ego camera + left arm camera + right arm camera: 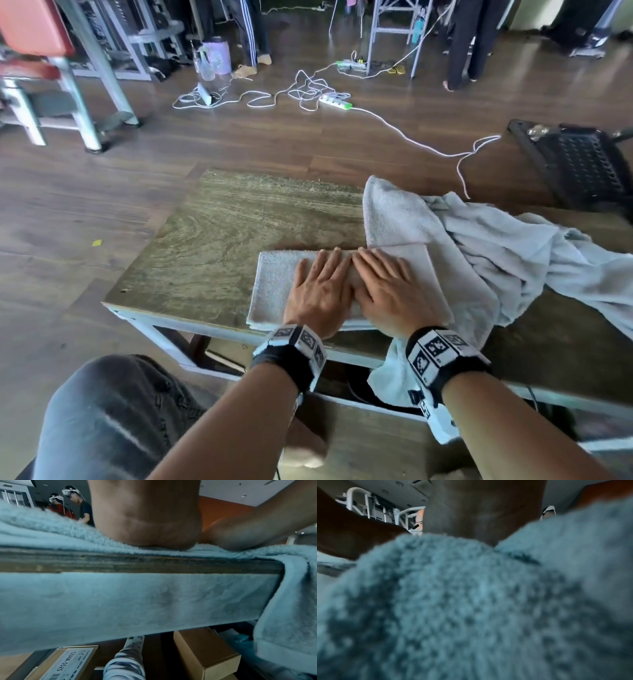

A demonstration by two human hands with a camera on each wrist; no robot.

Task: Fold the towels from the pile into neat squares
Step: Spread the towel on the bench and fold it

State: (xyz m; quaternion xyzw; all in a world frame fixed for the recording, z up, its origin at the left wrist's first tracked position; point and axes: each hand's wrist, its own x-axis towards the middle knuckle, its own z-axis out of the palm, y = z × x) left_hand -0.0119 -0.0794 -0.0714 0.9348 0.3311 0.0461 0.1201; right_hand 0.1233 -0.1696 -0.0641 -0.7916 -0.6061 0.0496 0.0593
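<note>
A pale grey folded towel point(274, 287) lies flat near the front edge of the small wooden table point(219, 233). My left hand point(320, 291) and my right hand point(390, 287) both press flat on it, side by side, fingers straight. A heap of crumpled grey towels point(496, 246) spreads over the table's right side, and one end hangs over the front edge point(390, 373). In the left wrist view the heel of my left hand point(147, 520) rests on the towel point(51, 534) above the table edge point(120, 563). The right wrist view is filled with blurred towel pile point(471, 601).
The left half of the table top is bare wood. White cables and power strips point(335, 101) trail over the floor beyond. A black perforated chair point(579, 161) stands at the right. Cardboard boxes point(205, 651) sit under the table. People's legs stand at the back.
</note>
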